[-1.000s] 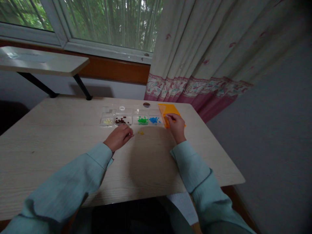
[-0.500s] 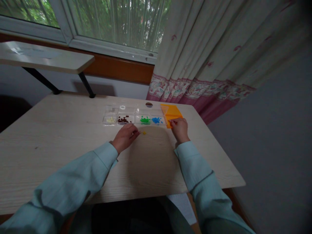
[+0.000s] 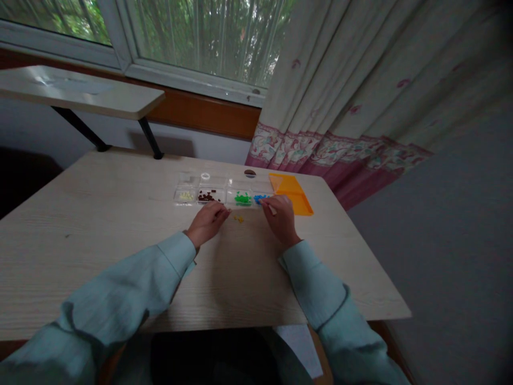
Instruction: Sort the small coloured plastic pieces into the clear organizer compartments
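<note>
A clear box (image 3: 218, 188) with compartments lies on the far side of the wooden table (image 3: 100, 224); it holds pale yellow beads (image 3: 185, 196), brown beads (image 3: 206, 197), green beads (image 3: 242, 199) and blue beads (image 3: 259, 198). My left hand (image 3: 207, 221) rests on the table in front of the brown beads, fingers curled. A few yellow beads (image 3: 239, 218) lie loose just to its right. My right hand (image 3: 279, 218) is at the blue compartment, fingers pinched; what they pinch is too small to see. An orange tray (image 3: 292, 192) lies to its right.
A small dark round thing (image 3: 250, 172) sits behind the box. A second table (image 3: 80, 96) stands by the window at the far left. A patterned curtain (image 3: 340, 117) hangs past the table's far right corner. The table's right edge drops off beside the orange tray.
My right hand has moved left from the orange tray to the blue compartment. My left hand has slid slightly right towards the loose yellow beads. The view has shifted a little.
</note>
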### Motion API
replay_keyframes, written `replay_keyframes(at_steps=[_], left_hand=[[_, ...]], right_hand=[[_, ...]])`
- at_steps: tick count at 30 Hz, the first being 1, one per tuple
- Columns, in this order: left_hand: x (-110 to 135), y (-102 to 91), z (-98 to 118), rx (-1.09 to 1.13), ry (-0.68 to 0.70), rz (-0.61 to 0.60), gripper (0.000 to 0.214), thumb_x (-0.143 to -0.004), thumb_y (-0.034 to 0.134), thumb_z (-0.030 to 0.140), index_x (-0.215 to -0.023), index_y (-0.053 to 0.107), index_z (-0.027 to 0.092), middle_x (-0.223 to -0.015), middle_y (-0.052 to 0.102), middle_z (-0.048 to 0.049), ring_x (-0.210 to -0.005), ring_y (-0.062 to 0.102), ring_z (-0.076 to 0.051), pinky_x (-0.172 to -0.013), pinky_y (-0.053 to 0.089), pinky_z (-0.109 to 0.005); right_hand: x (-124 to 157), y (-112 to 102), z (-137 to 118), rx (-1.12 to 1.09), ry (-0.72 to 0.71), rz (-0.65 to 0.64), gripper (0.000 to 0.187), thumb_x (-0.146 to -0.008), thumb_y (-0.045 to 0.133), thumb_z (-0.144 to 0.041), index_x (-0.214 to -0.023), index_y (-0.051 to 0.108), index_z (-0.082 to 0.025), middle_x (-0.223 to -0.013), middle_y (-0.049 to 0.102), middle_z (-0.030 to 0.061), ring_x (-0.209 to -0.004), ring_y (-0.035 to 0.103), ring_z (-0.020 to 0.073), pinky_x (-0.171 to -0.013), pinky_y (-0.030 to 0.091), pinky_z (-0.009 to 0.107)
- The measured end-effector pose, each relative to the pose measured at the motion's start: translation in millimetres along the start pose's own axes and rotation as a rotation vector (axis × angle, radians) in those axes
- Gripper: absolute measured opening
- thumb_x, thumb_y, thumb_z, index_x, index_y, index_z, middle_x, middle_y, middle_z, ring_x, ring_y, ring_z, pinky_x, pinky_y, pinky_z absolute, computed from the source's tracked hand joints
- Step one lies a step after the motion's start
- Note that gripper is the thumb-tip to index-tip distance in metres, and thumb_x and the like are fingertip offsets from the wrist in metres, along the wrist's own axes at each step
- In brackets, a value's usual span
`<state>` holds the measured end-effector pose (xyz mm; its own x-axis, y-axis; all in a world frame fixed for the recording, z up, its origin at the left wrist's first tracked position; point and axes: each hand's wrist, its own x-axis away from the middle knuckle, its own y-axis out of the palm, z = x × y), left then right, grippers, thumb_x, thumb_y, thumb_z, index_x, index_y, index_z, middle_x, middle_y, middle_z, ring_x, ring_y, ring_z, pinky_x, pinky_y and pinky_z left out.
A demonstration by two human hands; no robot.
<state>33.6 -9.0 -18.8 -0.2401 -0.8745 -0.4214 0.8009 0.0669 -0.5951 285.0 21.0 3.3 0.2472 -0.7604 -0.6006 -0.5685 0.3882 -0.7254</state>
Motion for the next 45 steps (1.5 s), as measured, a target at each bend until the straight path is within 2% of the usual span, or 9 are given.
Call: replay_keyframes(at_steps=[3, 7, 22, 27, 33, 37, 39, 43, 45], left_hand=[[-1.0, 0.8, -1.4, 0.025, -0.032, 0.022, 0.034, -0.097, 0.045, 0.041, -0.073, 0.055, 0.019, -0.074, 0.054, -0.0022, -0.074, 0.051, -0.017, -0.069, 0.042, -0.031], [-0.9, 0.6, -1.7, 0.047, -0.038, 0.025, 0.032, -0.096, 0.045, 0.038, -0.074, 0.055, 0.019, -0.076, 0.054, -0.0021, -0.073, 0.051, -0.016, -0.068, 0.042, -0.03], [-0.8, -0.7, -0.4, 0.103, -0.049, 0.011, 0.034, -0.096, 0.046, 0.04, -0.072, 0.055, 0.018, -0.071, 0.052, -0.001, -0.07, 0.049, -0.015, -0.066, 0.04, -0.028], [-0.1, -2.1, 3.4, 0.093, -0.062, -0.006, 0.038, -0.097, 0.045, 0.041, -0.068, 0.053, 0.018, -0.069, 0.049, -0.0003, -0.067, 0.048, -0.014, -0.064, 0.038, -0.027], [0.6, -2.9, 0.3, 0.067, -0.014, -0.036, 0.036, -0.097, 0.043, 0.039, -0.076, 0.062, 0.017, -0.074, 0.057, -0.0029, -0.073, 0.054, -0.016, -0.07, 0.043, -0.028], [1.4, -2.2, -4.8, 0.055, 0.026, -0.058, 0.034, -0.097, 0.043, 0.036, -0.089, 0.07, 0.018, -0.084, 0.064, -0.0054, -0.083, 0.059, -0.017, -0.078, 0.046, -0.031], [1.7, -1.6, -6.5, 0.058, 0.029, -0.048, 0.034, -0.097, 0.042, 0.036, -0.093, 0.072, 0.018, -0.085, 0.065, -0.0058, -0.083, 0.06, -0.017, -0.079, 0.046, -0.031], [1.5, -0.9, -5.9, 0.052, 0.028, -0.049, 0.036, -0.097, 0.042, 0.037, -0.09, 0.072, 0.018, -0.082, 0.065, -0.0053, -0.08, 0.06, -0.017, -0.076, 0.047, -0.03], [1.1, -1.7, -3.7, 0.043, 0.018, -0.063, 0.036, -0.097, 0.043, 0.037, -0.09, 0.072, 0.018, -0.08, 0.064, -0.0049, -0.078, 0.059, -0.017, -0.075, 0.046, -0.03]], right_hand=[[9.5, 18.4, -38.2, -0.046, -0.154, -0.13, 0.022, -0.095, 0.055, -0.035, -0.103, 0.074, -0.027, -0.094, 0.072, 0.0048, -0.095, 0.06, 0.0223, -0.091, 0.039, 0.039], [16.7, 32.0, -64.7, -0.013, -0.2, -0.171, 0.029, -0.093, 0.059, -0.041, -0.115, 0.07, -0.026, -0.099, 0.071, 0.0061, -0.1, 0.057, 0.0237, -0.089, 0.038, 0.039], [16.5, 30.3, -71.0, 0.029, -0.22, -0.096, 0.021, -0.096, 0.057, -0.036, -0.094, 0.074, -0.025, -0.087, 0.074, 0.0029, -0.089, 0.058, 0.0197, -0.083, 0.035, 0.036], [17.1, 27.5, -71.1, 0.103, -0.315, -0.104, 0.015, -0.095, 0.059, -0.028, -0.099, 0.073, -0.025, -0.088, 0.072, 0.0024, -0.091, 0.056, 0.019, -0.088, 0.033, 0.037], [16.2, 24.3, -71.1, 0.167, -0.381, -0.128, 0.016, -0.096, 0.056, -0.027, -0.1, 0.072, -0.026, -0.088, 0.072, 0.0019, -0.093, 0.056, 0.0196, -0.092, 0.031, 0.039], [7.9, 12.8, -41.1, 0.127, -0.222, -0.064, 0.016, -0.095, 0.057, -0.029, -0.096, 0.073, -0.026, -0.091, 0.072, 0.0032, -0.094, 0.056, 0.021, -0.09, 0.033, 0.04], [2.4, 1.8, -14.0, 0.166, -0.05, -0.024, 0.021, -0.095, 0.055, -0.032, -0.093, 0.074, -0.023, -0.086, 0.072, 0.0062, -0.089, 0.055, 0.0226, -0.086, 0.035, 0.041], [-3.6, -18.9, 36.8, 0.247, 0.301, 0.0, 0.03, -0.097, 0.046, -0.035, -0.094, 0.072, -0.02, -0.095, 0.069, 0.0116, -0.091, 0.055, 0.0254, -0.084, 0.042, 0.044], [-3.4, -24.0, 50.5, 0.267, 0.334, -0.006, 0.031, -0.098, 0.045, -0.036, -0.098, 0.07, -0.018, -0.102, 0.067, 0.0143, -0.095, 0.056, 0.0262, -0.084, 0.045, 0.045]])
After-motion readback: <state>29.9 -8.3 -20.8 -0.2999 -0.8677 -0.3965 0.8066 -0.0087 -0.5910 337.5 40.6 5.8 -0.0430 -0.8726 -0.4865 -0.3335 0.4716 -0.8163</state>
